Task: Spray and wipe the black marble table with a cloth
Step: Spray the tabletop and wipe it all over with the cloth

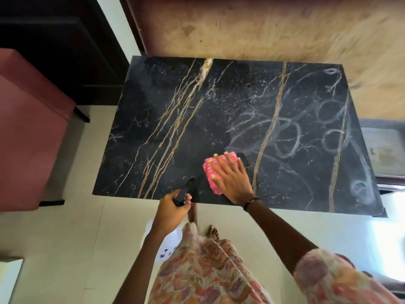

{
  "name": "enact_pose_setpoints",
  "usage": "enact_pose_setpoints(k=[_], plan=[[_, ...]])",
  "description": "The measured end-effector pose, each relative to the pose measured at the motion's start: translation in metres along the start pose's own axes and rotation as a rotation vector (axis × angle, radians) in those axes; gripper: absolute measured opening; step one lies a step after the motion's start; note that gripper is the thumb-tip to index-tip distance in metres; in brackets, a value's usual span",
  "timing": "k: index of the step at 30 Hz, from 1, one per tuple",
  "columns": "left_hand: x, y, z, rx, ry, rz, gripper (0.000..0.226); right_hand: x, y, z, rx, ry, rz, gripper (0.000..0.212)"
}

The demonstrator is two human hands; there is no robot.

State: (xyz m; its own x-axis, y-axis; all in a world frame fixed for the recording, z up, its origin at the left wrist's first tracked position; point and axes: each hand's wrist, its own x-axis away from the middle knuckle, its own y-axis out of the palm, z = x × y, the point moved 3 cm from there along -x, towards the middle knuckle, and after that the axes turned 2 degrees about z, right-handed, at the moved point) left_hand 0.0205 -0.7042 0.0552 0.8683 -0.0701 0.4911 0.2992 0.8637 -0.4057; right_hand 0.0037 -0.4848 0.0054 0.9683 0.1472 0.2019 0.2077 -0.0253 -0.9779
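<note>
The black marble table (219,106) with gold and white veins fills the middle of the head view. Its right half carries pale chalky loops and smears (328,128). My right hand (230,176) lies flat, fingers spread, pressing a pink cloth (212,170) onto the table near its front edge. My left hand (172,210) is at the front edge, closed around the black trigger head of a spray bottle (183,193). The nozzle points over the table. The bottle's white body (163,242) hangs below my wrist, partly hidden by my arm.
A pink upholstered chair (28,128) stands left of the table. A textured tan wall (263,29) runs behind it, and a dark door (54,40) is at the back left. Pale tiled floor (65,238) lies in front, where my bare feet (212,232) stand.
</note>
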Motion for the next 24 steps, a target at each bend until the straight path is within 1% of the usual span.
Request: enact_pose_setpoints(k=[3, 5, 6, 8, 10, 12, 14, 15, 17, 19, 20, 22, 24], plan=[[-0.002, 0.005, 0.01, -0.024, 0.03, -0.024, 0.006, 0.034, 0.012, -0.017, 0.003, -0.156, -0.008, 0.056], [-0.005, 0.008, 0.016, -0.054, 0.033, -0.032, 0.005, 0.067, 0.017, -0.001, -0.012, -0.19, -0.011, 0.055], [-0.006, 0.01, 0.018, -0.069, 0.032, -0.041, 0.007, 0.08, 0.019, 0.015, -0.011, -0.177, -0.007, 0.056], [-0.01, 0.014, 0.024, -0.08, 0.047, -0.063, 0.011, 0.096, 0.018, 0.054, 0.028, -0.09, -0.024, 0.056], [-0.013, 0.018, 0.03, -0.082, 0.065, -0.082, 0.01, 0.092, 0.011, 0.085, 0.043, 0.039, -0.05, 0.058], [-0.016, 0.023, 0.037, -0.095, 0.069, -0.097, 0.005, 0.074, 0.002, 0.091, 0.004, 0.177, -0.049, 0.061], [-0.019, 0.03, 0.044, -0.109, 0.075, -0.117, 0.007, 0.055, 0.002, 0.077, -0.042, 0.245, -0.032, 0.064], [-0.021, 0.033, 0.046, -0.116, 0.073, -0.133, 0.008, 0.048, 0.004, 0.066, -0.042, 0.222, -0.035, 0.064], [-0.026, 0.041, 0.054, -0.135, 0.077, -0.166, 0.01, 0.05, 0.011, 0.046, -0.036, 0.111, -0.045, 0.06], [-0.032, 0.049, 0.062, -0.146, 0.087, -0.187, 0.011, 0.072, 0.021, 0.041, -0.039, -0.005, -0.037, 0.056], [-0.035, 0.051, 0.065, -0.151, 0.091, -0.192, 0.011, 0.086, 0.025, 0.046, -0.033, -0.035, -0.039, 0.056], [-0.042, 0.058, 0.07, -0.16, 0.093, -0.202, 0.012, 0.108, 0.029, 0.072, -0.026, -0.036, -0.017, 0.058], [-0.05, 0.063, 0.074, -0.163, 0.093, -0.221, 0.014, 0.116, 0.027, 0.109, -0.013, 0.046, -0.016, 0.058]])
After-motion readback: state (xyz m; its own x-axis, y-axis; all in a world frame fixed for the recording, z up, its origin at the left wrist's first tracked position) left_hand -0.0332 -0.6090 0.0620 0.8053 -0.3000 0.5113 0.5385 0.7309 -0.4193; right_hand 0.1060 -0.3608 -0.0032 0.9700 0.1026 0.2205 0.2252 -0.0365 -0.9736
